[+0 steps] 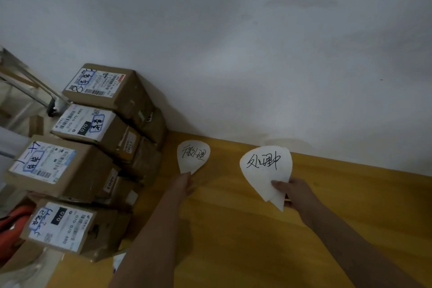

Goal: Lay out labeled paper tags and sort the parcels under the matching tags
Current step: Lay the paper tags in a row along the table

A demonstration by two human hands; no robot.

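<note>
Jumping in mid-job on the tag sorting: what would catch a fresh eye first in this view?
Two white paper tags with handwritten characters stand out against the yellow wooden table near the wall: the left hand pinches the smaller tag, and the right hand grips the larger tag, which seems to have more sheets behind it. At the table's left end sits a stack of brown cardboard parcels with shipping labels facing up.

Plain white wall fills the upper view, with a faint reddish smudge upper right. Yellow-brown wooden tabletop butts against the wall. Far left, a metal frame over pale floor. Dim, soft lighting, shadows along the wall base.
</note>
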